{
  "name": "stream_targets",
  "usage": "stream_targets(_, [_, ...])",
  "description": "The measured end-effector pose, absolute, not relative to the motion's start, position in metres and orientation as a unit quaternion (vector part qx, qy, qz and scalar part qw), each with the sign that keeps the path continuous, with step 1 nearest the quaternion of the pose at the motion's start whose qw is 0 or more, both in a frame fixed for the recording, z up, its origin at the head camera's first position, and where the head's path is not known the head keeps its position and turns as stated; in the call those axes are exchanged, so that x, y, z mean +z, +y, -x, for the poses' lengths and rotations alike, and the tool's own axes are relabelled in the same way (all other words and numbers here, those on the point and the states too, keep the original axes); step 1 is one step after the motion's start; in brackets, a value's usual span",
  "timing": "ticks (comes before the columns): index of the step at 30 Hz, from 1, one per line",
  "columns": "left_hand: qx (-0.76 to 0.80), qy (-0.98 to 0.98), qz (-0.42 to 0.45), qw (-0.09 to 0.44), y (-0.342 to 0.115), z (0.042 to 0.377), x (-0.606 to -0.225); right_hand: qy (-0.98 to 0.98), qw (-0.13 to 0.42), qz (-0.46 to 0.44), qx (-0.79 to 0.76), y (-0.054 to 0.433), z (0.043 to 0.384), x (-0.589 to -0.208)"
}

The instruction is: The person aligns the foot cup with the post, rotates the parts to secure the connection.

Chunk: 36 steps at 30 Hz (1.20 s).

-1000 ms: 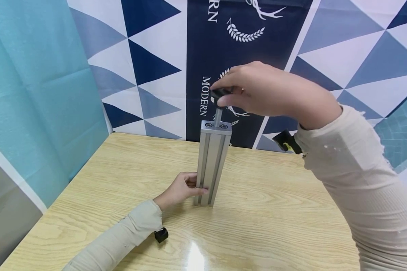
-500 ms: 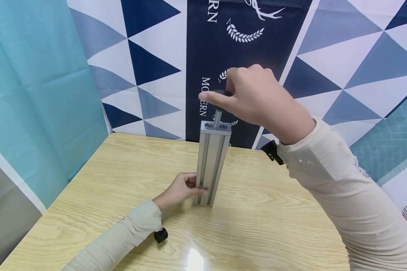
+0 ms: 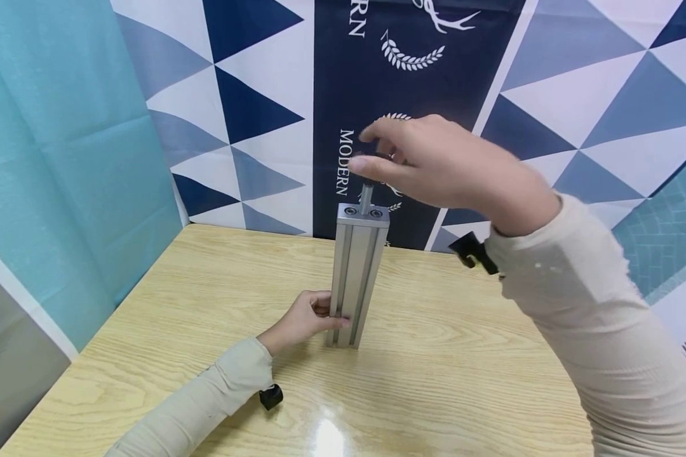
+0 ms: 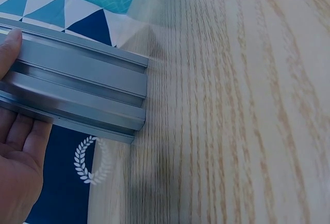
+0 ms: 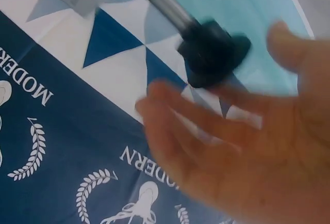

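Note:
An aluminium extrusion profile (image 3: pixel 356 273) with grooved sides stands upright on the wooden table, its end plate (image 3: pixel 363 217) on top held by two screws. From that plate rises a metal rod (image 3: pixel 366 198), capped by a black knob (image 5: pixel 211 53). Low on the profile, my left hand (image 3: pixel 302 320) grips it, thumb on the near face and fingers behind. My right hand (image 3: pixel 443 162) is around the knob with loosely spread fingers. In the right wrist view, thumb and knob are apart, and the blurred fingers lie close beside the knob; whether they touch it I cannot tell.
The wooden table (image 3: pixel 463 355) extends around the profile. Behind it hangs a patterned cloth (image 3: pixel 263 95) with triangles and lettering, and a teal curtain (image 3: pixel 63 158) hangs at the left. Black wrist cameras sit at both cuffs.
My right hand turned at the knob, its wrist swinging left and then back right, and its fingers have spread away from it. The left hand and profile have stayed in place.

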<state>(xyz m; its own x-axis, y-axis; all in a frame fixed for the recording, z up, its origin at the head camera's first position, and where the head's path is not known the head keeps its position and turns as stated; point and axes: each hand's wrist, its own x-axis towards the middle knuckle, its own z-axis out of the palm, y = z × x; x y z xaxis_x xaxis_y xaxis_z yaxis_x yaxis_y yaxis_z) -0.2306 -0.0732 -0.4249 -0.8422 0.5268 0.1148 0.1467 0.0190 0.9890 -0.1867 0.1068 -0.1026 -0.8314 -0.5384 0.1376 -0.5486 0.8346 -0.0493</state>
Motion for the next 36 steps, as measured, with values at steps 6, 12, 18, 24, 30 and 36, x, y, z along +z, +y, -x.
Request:
stream_targets(6, [0.656,0.698,-0.247,0.145,-0.073,0.232,-0.427,-0.9,0.021,-0.435,0.0,0.123,0.197,-0.096])
stream_targets(12, [0.656,0.699,-0.244,0.145,-0.073,0.232,-0.427,-0.885,0.03,-0.463,-0.021,0.124,0.2,-0.093])
stream_targets(18, [0.657,0.7,-0.24,0.145,-0.073,0.231,-0.427,-0.889,0.035,-0.456,-0.014,0.122,0.201,-0.094])
stream_targets(24, [0.651,0.705,-0.24,0.145,-0.073,0.232,-0.428,-0.895,0.055,-0.443,-0.024,0.119,0.2,-0.095])
stream_targets(30, [0.646,0.712,-0.241,0.134,-0.073,0.233,-0.428,-0.927,0.101,-0.362,-0.01,0.11,0.194,-0.098])
stream_targets(36, [0.65,0.707,-0.244,0.134,-0.073,0.233,-0.429,-0.957,0.137,-0.252,0.049,0.103,0.193,-0.107])
